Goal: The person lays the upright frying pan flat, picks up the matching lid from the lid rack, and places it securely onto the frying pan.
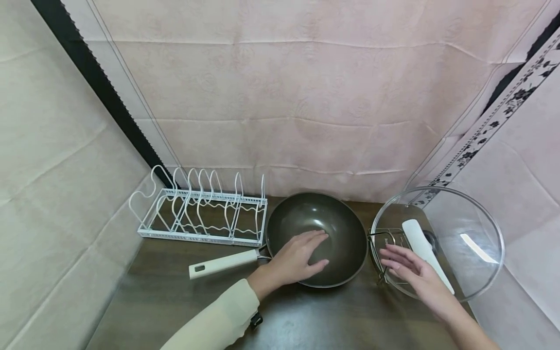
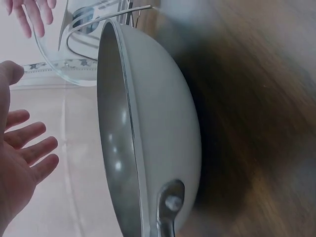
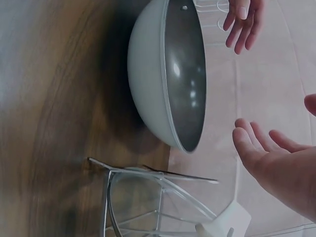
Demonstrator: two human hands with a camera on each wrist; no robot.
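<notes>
A dark-lined wok (image 1: 345,228) stands on the table, its light handle (image 1: 225,263) pointing left. Above its bowl hovers my left hand (image 1: 295,257), fingers spread and empty; the left wrist view shows that hand (image 2: 22,153) apart from the rim. To the right, a clear glass lid (image 1: 463,218) leans upright in a wire stand (image 1: 395,236), along with a long white utensil (image 1: 422,248) resembling a spatula. My right hand (image 1: 415,274) is in front of these, fingers loosely extended and holding nothing. From the right wrist, this hand (image 3: 276,163) appears clear of the stand.
A white wire dish rack (image 1: 201,237) stands at the back left, close beside the wok. Pale cloth walls (image 1: 306,97) enclose the brown wooden table (image 1: 175,291) at the back and both sides.
</notes>
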